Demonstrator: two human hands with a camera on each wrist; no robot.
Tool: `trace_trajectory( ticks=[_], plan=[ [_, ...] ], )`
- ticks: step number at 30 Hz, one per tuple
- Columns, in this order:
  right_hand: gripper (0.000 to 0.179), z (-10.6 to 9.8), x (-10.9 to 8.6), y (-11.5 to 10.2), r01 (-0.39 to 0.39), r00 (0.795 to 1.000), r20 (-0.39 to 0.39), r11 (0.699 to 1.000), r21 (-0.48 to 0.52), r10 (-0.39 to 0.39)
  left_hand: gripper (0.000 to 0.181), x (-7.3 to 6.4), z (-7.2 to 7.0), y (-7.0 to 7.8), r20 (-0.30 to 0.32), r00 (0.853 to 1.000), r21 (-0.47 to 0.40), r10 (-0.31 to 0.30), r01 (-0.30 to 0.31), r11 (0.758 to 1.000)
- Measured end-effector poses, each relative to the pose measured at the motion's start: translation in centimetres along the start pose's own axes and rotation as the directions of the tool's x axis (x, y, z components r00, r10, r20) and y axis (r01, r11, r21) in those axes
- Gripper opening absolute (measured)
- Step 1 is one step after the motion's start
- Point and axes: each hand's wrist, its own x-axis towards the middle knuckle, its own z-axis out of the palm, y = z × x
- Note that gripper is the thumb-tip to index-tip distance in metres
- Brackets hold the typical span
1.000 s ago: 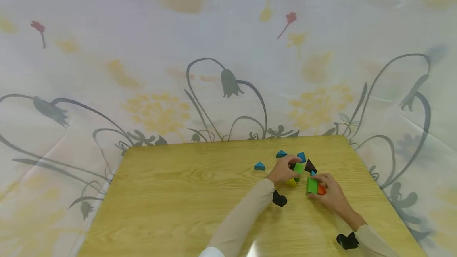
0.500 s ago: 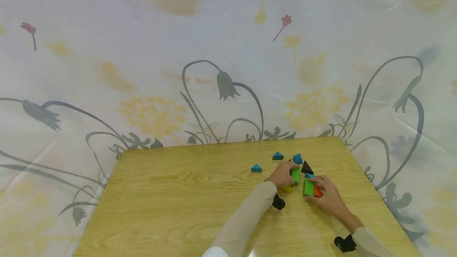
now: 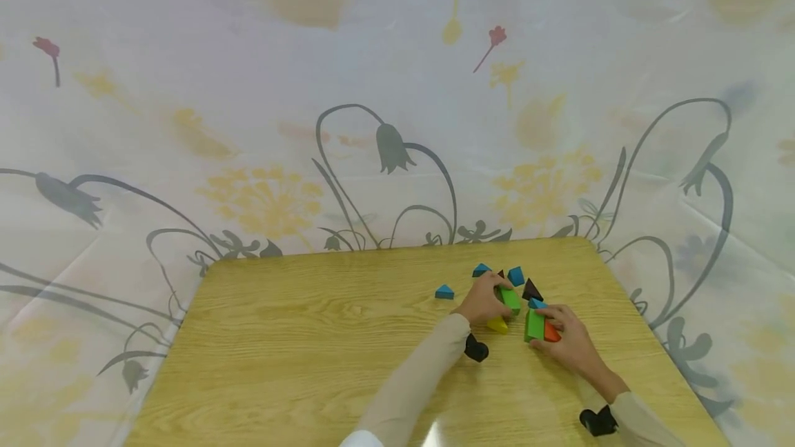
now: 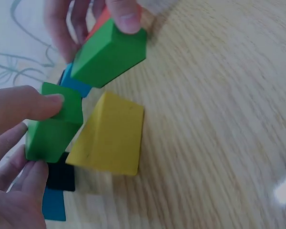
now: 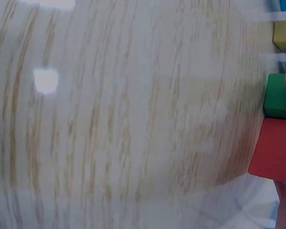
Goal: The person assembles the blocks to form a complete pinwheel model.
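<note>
My left hand [image 3: 483,301] pinches a green block [image 3: 510,300] between thumb and fingers; the left wrist view has the thumb on top of it. To the right, my right hand [image 3: 574,341] grips a second green block [image 3: 535,325], thumb at its near end and fingers at its far end. A red block [image 3: 551,332] lies against that green one, under the right palm. Just below the left hand is a yellow wedge-shaped block [image 4: 117,136]. A blue block [image 3: 537,303] touches the right fingertips' far side, partly covered.
Behind the hands lie a dark triangular block [image 3: 531,290] and a blue block [image 3: 516,276]. Two blue triangular blocks, one farther back [image 3: 481,270] and one at left [image 3: 444,292], rest on the wooden table [image 3: 298,336]. A flower-printed curtain [image 3: 397,88] hangs behind the table.
The left hand has drawn slightly left and its green block has turned to a slant, showing more of the yellow block. The right hand keeps its hold in nearly the same place.
</note>
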Motion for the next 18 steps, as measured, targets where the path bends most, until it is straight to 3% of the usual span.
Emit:
trace_trajectory(
  ticks=[7, 11, 18],
  plan=[
    [0.059, 0.5, -0.1, 0.3, 0.011, 1.000, -0.012, 1.000, -0.001, -0.011, 0.042, -1.1, -2.4, -0.4, -0.054, 0.998, -0.117, 0.025, -0.032, 0.993],
    [0.059, 0.7, -0.1, 0.5, 0.011, 1.000, -0.020, 1.000, -0.010, -0.011, 0.041, -1.9, -3.8, -0.6, -0.059, 0.998, -0.222, 0.026, -0.039, 0.974],
    [0.058, 0.6, 0.1, 0.3, 0.007, 1.000, -0.010, 1.000, 0.006, -0.006, 0.041, -3.3, -6.0, -1.7, -0.096, 0.995, -0.211, 0.026, -0.045, 0.977]
  ],
)
